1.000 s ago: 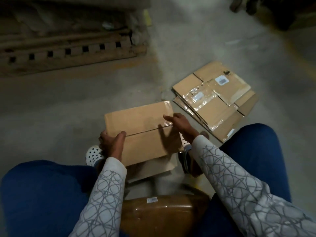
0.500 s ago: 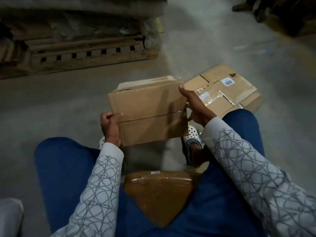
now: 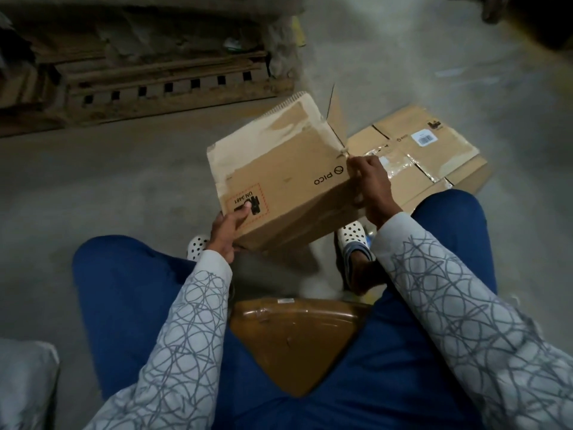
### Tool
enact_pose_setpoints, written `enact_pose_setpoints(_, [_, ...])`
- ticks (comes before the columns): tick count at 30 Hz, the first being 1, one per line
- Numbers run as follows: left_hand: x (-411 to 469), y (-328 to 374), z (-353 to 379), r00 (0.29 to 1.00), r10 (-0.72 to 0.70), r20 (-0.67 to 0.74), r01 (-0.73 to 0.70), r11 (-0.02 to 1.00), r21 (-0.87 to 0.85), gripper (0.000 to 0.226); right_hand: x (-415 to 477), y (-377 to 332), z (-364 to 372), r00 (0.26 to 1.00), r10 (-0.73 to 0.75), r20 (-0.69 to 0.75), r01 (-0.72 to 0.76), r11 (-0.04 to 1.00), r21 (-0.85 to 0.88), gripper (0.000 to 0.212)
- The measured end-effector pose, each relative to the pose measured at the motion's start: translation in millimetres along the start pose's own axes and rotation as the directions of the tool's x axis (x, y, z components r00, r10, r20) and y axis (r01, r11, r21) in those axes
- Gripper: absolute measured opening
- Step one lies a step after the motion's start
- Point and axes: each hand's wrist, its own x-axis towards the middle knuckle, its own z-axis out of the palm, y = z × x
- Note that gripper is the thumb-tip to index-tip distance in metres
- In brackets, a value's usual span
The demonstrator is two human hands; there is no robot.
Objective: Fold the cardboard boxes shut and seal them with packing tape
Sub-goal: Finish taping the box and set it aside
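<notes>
Holding cardboard box point(image 3: 288, 178) up off the floor point(image 3: 108, 181), tilted, between the knees. Gripping lower L corner w/ left hand point(image 3: 224, 231), thumb flat on the printed face; curling right hand point(image 3: 370, 187) round the R edge, just below the loose flap point(image 3: 336, 119) (top not shut yet). Best to square the walls first, then press flaps down flat, edges meeting.

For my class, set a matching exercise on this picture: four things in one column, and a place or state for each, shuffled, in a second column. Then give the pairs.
Things
1. left hand
2. right hand
3. flattened boxes
4. wooden pallet

Places or states
A. lie on the floor, far right
B. grips the right edge of the cardboard box
C. thumb on that box's UN 3481 label
D. on the floor, upper left

Pairs: 1-C, 2-B, 3-A, 4-D
</notes>
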Motion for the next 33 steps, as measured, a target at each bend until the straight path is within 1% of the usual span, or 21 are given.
enact_pose_setpoints(3, [5.0, 3.1, -5.1, 0.997, 0.064, -0.039, -0.066, 0.997, -0.030, 0.047, -2.3, 2.3, 0.7, 1.000, -0.007, 0.021, 0.008, 1.000, -0.025, 0.019])
enact_pose_setpoints(6, [2.8, 9.2, -11.7, 0.988, 0.136, -0.067, -0.136, 0.991, -0.005, 0.045, -3.1, 5.7, 1.2, 0.998, 0.001, 0.063, 0.002, 0.999, -0.046, 0.024])
enact_pose_setpoints(8, [-2.4, 14.9, -14.8, 0.990, 0.138, -0.029, -0.138, 0.990, 0.004, 0.047, -4.0, 8.1, 0.7, 0.998, -0.004, 0.058, 0.008, 0.997, -0.075, 0.034])
enact_pose_setpoints(12, [-11.9, 20.1, -15.0, 0.981, 0.143, 0.133, -0.145, 0.989, 0.006, 0.047, -2.1, 11.0, -3.7, 0.999, 0.013, -0.030, -0.016, 0.995, -0.097, 0.048])
enact_pose_setpoints(14, [-11.6, 17.1, -14.8, 0.974, 0.139, 0.181, -0.137, 0.990, -0.022, 0.049, 0.9, 11.8, -7.5, 0.997, 0.047, -0.069, -0.055, 0.992, -0.117, 0.057])
enact_pose_setpoints(16, [-10.5, 14.5, -14.2, 0.974, 0.123, 0.192, -0.109, 0.991, -0.082, 0.049, 2.2, 12.1, -10.3, 0.993, 0.077, -0.091, -0.088, 0.988, -0.129, 0.065])
enact_pose_setpoints(19, [-9.6, 15.1, -14.7, 0.981, 0.115, 0.156, -0.091, 0.984, -0.154, 0.044, 2.1, 16.4, -10.2, 0.990, 0.091, -0.106, -0.105, 0.986, -0.133, 0.067])
enact_pose_setpoints(23, [-11.2, 18.2, -12.1, 0.987, 0.125, 0.099, -0.108, 0.981, -0.164, 0.044, 7.6, 25.8, -6.9, 0.989, 0.098, -0.109, -0.113, 0.983, -0.144, 0.067])
enact_pose_setpoints(26, [-9.9, 16.7, -10.9, 0.992, 0.100, 0.077, -0.083, 0.977, -0.198, 0.043, 9.8, 29.1, -5.3, 0.990, 0.099, -0.102, -0.110, 0.988, -0.112, 0.070])
enact_pose_setpoints(29, [-0.2, 9.8, -14.6, 0.994, 0.095, 0.055, -0.082, 0.978, -0.193, 0.042, 15.0, 35.0, -3.2, 0.991, 0.094, -0.096, -0.103, 0.990, -0.093, 0.069])
enact_pose_setpoints(33, [7.3, 1.7, -15.1, 0.993, 0.105, 0.050, -0.096, 0.984, -0.149, 0.041, 15.6, 42.2, 0.7, 0.995, 0.078, -0.062, -0.085, 0.990, -0.110, 0.071])
